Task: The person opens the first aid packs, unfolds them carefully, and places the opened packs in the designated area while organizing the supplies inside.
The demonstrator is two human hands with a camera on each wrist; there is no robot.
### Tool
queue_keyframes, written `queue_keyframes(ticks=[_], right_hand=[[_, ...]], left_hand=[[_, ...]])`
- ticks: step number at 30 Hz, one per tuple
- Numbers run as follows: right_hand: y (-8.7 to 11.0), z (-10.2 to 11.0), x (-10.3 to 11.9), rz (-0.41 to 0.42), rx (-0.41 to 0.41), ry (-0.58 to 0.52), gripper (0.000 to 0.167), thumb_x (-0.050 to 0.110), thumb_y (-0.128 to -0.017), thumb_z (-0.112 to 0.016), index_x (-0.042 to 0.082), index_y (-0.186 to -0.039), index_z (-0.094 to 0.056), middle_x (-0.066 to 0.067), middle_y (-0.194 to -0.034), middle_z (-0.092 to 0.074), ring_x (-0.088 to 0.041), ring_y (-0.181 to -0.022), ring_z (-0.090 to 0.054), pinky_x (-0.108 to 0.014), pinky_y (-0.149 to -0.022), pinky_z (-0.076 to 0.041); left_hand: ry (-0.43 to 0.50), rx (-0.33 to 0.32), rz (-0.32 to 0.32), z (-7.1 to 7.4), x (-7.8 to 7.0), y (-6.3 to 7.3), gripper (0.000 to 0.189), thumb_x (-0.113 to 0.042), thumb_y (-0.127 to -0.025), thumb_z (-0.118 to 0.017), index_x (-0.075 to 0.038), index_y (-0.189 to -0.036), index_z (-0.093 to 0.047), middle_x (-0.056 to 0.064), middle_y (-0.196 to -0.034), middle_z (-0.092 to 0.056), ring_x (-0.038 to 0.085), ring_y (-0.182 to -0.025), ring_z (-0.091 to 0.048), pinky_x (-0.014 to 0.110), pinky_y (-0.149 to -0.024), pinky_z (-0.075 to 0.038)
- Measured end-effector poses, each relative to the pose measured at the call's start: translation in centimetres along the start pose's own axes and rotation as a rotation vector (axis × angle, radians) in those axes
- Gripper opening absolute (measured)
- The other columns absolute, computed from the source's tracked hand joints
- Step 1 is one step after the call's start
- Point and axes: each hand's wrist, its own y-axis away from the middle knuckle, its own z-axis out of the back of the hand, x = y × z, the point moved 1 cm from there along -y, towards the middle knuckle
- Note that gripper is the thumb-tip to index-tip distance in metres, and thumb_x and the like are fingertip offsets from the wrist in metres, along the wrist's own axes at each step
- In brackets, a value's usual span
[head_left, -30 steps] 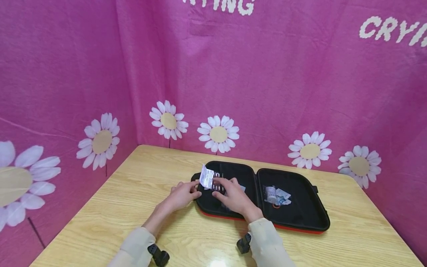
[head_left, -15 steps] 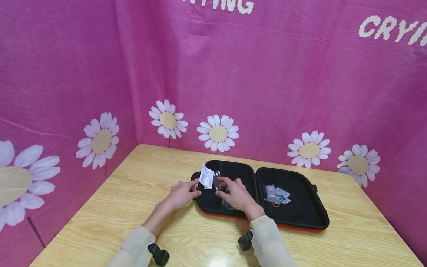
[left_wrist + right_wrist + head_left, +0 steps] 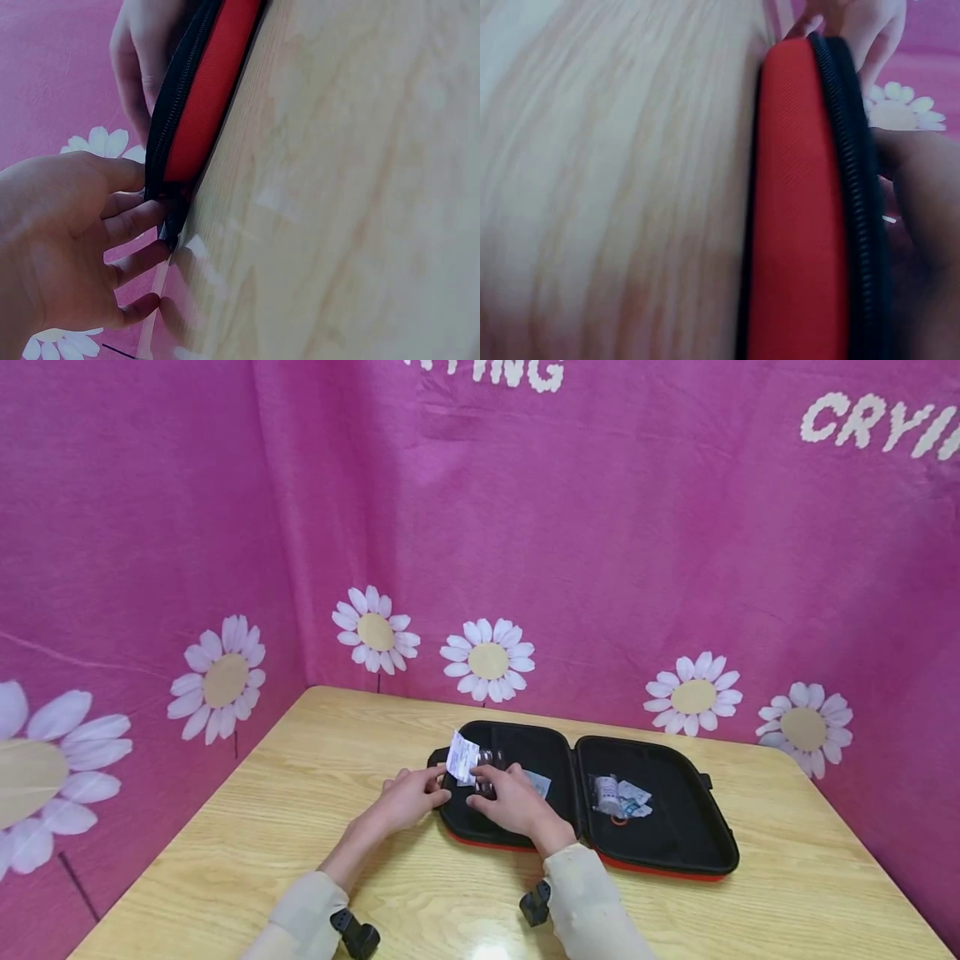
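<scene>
My left hand [image 3: 410, 795] holds the left edge of an unzipped red and black case [image 3: 678, 810], as the left wrist view shows, thumb on the zipped rim and fingers below and outside it. Inside the case's left half my right hand [image 3: 517, 802] reaches over small dark brown glossy pieces [image 3: 485, 783], too small to name, between its index finger and thumb. Whether it grips them cannot be seen. Just left of them leans a white printed leaflet or card [image 3: 461, 757]. A pale flat packet [image 3: 537, 783] lies behind the right hand.
In the case's right half are a clear bag with a white labelled roll or bottle [image 3: 607, 795], pale blue-white packets [image 3: 635, 800] and an orange ring [image 3: 619, 821]. The case lies on a wooden table [image 3: 420, 893]. Pink cloth with daisies [image 3: 488, 661] hangs behind and left.
My right hand first shifts slightly right, then back left over the brown pieces, uncovering the pale packet behind it. The left hand stays on the case edge.
</scene>
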Motion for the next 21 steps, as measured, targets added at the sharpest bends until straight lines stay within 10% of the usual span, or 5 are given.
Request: queue_keyframes(ticks=[6,15,21], right_hand=[[0.28,0.16,0.31,0.028,0.019,-0.049,0.044,0.025,-0.095,-0.065,0.010,-0.136,-0.058,-0.006,-0.119,-0.073,-0.020,-0.099,-0.049,-0.037,-0.082,-0.040],[0.72,0.41,-0.11,-0.059,-0.167,0.268,0.031,0.028,-0.090,-0.071,0.015,-0.118,-0.068,0.003,-0.096,-0.075,-0.027,-0.092,-0.052,-0.044,-0.077,-0.040],[0.41,0.04,0.02,0.038,-0.098,0.051,0.043,0.030,-0.093,-0.068,0.015,-0.133,-0.062,-0.003,-0.121,-0.069,-0.023,-0.098,-0.047,-0.044,-0.085,-0.046]], left_hand=[[-0.002,-0.008,0.006,0.17,0.18,0.13,0.049,-0.025,-0.094,-0.065,-0.008,-0.140,-0.057,-0.004,-0.095,-0.073,0.024,-0.103,-0.052,0.053,-0.091,-0.030],[0.006,-0.017,0.005,0.17,0.18,0.07,0.049,-0.025,-0.094,-0.065,-0.009,-0.140,-0.057,-0.005,-0.095,-0.073,0.023,-0.101,-0.052,0.052,-0.091,-0.030],[-0.001,-0.010,-0.010,0.31,-0.08,0.16,0.049,-0.024,-0.094,-0.064,-0.007,-0.139,-0.057,-0.002,-0.096,-0.074,0.024,-0.100,-0.052,0.052,-0.091,-0.030]])
